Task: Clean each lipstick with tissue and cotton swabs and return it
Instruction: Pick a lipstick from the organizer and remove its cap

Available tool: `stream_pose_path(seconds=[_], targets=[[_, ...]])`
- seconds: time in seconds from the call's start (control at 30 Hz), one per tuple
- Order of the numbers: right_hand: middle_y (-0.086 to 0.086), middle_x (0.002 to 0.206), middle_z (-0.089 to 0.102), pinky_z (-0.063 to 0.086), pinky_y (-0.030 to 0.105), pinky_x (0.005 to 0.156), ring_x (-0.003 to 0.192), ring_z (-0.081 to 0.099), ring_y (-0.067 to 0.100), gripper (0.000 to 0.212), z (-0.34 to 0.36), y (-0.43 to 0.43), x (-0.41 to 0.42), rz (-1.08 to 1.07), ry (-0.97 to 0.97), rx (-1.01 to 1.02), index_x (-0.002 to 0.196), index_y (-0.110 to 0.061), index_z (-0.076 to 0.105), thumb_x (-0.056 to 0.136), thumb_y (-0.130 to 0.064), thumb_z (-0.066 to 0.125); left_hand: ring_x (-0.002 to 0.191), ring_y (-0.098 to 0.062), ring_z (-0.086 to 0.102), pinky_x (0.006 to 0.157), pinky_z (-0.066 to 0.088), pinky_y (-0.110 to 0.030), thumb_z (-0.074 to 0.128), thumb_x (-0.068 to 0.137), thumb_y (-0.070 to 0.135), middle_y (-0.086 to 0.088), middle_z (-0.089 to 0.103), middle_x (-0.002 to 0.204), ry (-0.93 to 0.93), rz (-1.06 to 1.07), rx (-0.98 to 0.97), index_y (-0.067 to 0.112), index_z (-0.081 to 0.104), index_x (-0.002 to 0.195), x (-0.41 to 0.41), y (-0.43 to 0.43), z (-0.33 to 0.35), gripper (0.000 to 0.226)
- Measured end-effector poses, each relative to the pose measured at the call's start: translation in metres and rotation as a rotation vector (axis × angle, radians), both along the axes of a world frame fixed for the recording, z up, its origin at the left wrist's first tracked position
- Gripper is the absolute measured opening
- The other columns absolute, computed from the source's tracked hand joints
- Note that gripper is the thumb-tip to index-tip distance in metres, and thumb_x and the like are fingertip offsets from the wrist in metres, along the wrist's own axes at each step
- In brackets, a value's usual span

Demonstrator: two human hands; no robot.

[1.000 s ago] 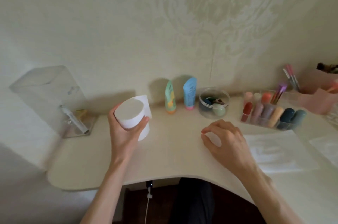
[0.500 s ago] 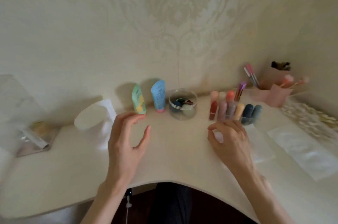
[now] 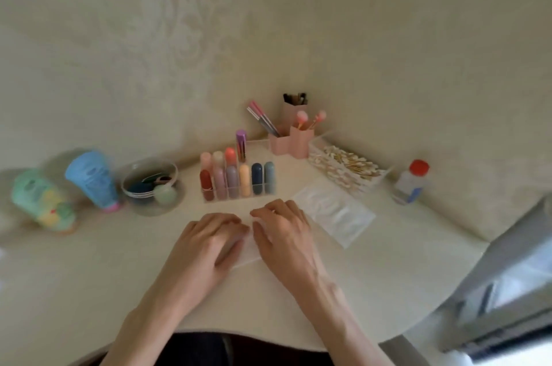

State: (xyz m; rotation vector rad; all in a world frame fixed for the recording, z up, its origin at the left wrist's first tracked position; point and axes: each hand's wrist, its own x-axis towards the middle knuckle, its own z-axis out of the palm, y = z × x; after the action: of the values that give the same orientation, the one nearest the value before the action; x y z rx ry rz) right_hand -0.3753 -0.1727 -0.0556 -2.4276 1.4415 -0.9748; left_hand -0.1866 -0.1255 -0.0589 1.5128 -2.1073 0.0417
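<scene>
Head view, one entry.

Desk (image 3: 89, 261): pale, curved front edge, set into a corner of patterned wall.

Left hand (image 3: 206, 243): palm down, fingers bent, tips resting on the tissue (image 3: 248, 255), a thin white sheet lying flat on the desk in front of the person. Whether it pinches the sheet or only presses it cannot be told.

Right hand (image 3: 283, 234): just beside the left, palm down, fingers curled onto the far edge of the same tissue, thumb against the sheet. Grip likewise cannot be told - the frame is blurred here.

Lipsticks (image 3: 236, 180): upright in two rows in a clear organiser (image 3: 239, 199), just behind the hands; caps red, pink, mauve, peach, dark blue and grey-green in front, paler ones behind. A purple tube (image 3: 240, 146) stands taller at the back.

Cotton swabs (image 3: 346, 170): heaped in a clear box to the right of the organiser, near the wall.

Second white sheet (image 3: 334, 213): flat on the desk between the swab box and the right hand.

Pink holders (image 3: 291, 141): in the corner, with brushes and pens upright.

Small bottle (image 3: 410, 183): red cap, far right of the swabs.

Round clear bowl (image 3: 150, 185): left of the organiser, holding dark and pale green items.

Blue tube (image 3: 92, 180) and green tube (image 3: 41, 201): standing on their caps at far left - both blurred.
</scene>
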Motion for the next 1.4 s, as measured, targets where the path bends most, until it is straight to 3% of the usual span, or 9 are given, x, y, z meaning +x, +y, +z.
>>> stream_pose_path(seconds=[0.23, 0.47, 0.6, 0.8, 0.97, 1.13, 1.23, 1.33, 1.4], targets=[[0.0, 0.112, 0.069, 0.048, 0.034, 0.088, 0.104, 0.061, 0.025, 0.022, 0.005, -0.012, -0.021, -0.072, -0.021, 0.08, 0.115, -0.02, 0.075, 0.095, -0.019, 0.066, 0.117, -0.004, 0.058, 0.093, 0.037, -0.02, 0.051, 0.093, 0.048, 0.02, 0.062, 0.124, 0.051, 0.046, 0.076, 0.036, 0.073, 0.117, 0.015, 0.001, 0.0, 0.035], [-0.007, 0.119, 0.063, 0.053, 0.033, 0.08, 0.098, 0.062, 0.012, 0.04, 0.035, -0.045, -0.006, -0.188, -0.311, 0.12, 0.133, -0.023, 0.061, 0.097, -0.037, 0.073, 0.116, 0.008, 0.054, 0.098, 0.039, -0.016, 0.064, 0.096, 0.042, 0.028, 0.06, 0.122, 0.179, 0.063, 0.093, 0.037, 0.069, 0.12, 0.017, 0.0, 0.013, 0.025], [-0.007, 0.114, 0.064, 0.043, 0.027, 0.076, 0.095, 0.057, 0.009, 0.035, 0.038, -0.065, 0.0, -0.151, -0.327, 0.137, 0.126, -0.02, 0.066, 0.095, -0.032, 0.076, 0.118, 0.011, 0.054, 0.1, 0.043, -0.024, 0.07, 0.094, 0.04, 0.028, 0.064, 0.12, 0.144, 0.003, 0.083, 0.039, 0.075, 0.11, 0.018, -0.005, 0.004, 0.017], [-0.008, 0.101, 0.066, 0.037, 0.023, 0.073, 0.093, 0.061, 0.014, 0.019, 0.028, -0.079, 0.003, -0.168, -0.25, 0.083, 0.106, -0.02, 0.072, 0.09, -0.025, 0.079, 0.121, 0.009, 0.054, 0.103, 0.047, -0.029, 0.07, 0.096, 0.034, 0.028, 0.063, 0.125, 0.155, 0.001, 0.062, 0.04, 0.076, 0.112, 0.017, -0.01, 0.001, 0.018], [-0.007, 0.104, 0.072, 0.053, 0.036, 0.091, 0.103, 0.066, 0.012, 0.013, 0.036, -0.078, -0.001, -0.067, -0.456, 0.163, 0.106, -0.022, 0.064, 0.097, -0.022, 0.073, 0.123, 0.007, 0.052, 0.106, 0.044, -0.027, 0.067, 0.098, 0.038, 0.026, 0.061, 0.128, 0.132, -0.021, 0.052, 0.04, 0.074, 0.116, 0.011, -0.012, 0.002, 0.02], [-0.008, 0.099, 0.069, 0.061, 0.038, 0.082, 0.094, 0.071, 0.011, 0.019, 0.053, -0.063, 0.001, 0.134, -0.608, 0.15, 0.123, -0.019, 0.051, 0.106, -0.015, 0.059, 0.129, 0.002, 0.051, 0.109, 0.044, -0.032, 0.061, 0.102, 0.034, 0.02, 0.063, 0.129, 0.15, -0.061, 0.008, 0.035, 0.074, 0.12, 0.001, -0.013, 0.007, 0.022], [-0.018, 0.103, 0.065, 0.06, 0.037, 0.075, 0.095, 0.068, 0.011, 0.022, 0.052, -0.048, 0.008, 0.292, -0.527, 0.212, 0.128, -0.025, 0.054, 0.107, -0.023, 0.059, 0.118, -0.008, 0.064, 0.099, 0.051, -0.03, 0.065, 0.1, 0.024, 0.016, 0.068, 0.123, 0.426, -0.006, -0.093, 0.025, 0.07, 0.124, 0.001, -0.01, 0.018, 0.025], [-0.015, 0.1, 0.065, 0.056, 0.029, 0.074, 0.088, 0.063, 0.01, 0.026, 0.038, -0.036, 0.017, 0.415, -0.359, 0.204, 0.127, -0.023, 0.063, 0.101, -0.026, 0.068, 0.087, -0.023, 0.073, 0.081, 0.059, -0.03, 0.069, 0.097, 0.022, 0.001, 0.073, 0.109, 0.858, -0.012, 0.005, 0.021, 0.062, 0.136, 0.003, -0.008, 0.029, 0.04], [-0.01, 0.1, 0.066, 0.055, 0.027, 0.073, 0.085, 0.061, 0.008, 0.028, 0.029, -0.031, 0.023, 0.432, -0.316, 0.135, 0.123, -0.019, 0.07, 0.096, -0.027, 0.075, 0.079, -0.027, 0.072, 0.076, 0.061, -0.036, 0.072, 0.093, 0.022, -0.004, 0.073, 0.104, 0.999, -0.014, 0.057, 0.018, 0.065, 0.133, 0.004, -0.008, 0.031, 0.04]])
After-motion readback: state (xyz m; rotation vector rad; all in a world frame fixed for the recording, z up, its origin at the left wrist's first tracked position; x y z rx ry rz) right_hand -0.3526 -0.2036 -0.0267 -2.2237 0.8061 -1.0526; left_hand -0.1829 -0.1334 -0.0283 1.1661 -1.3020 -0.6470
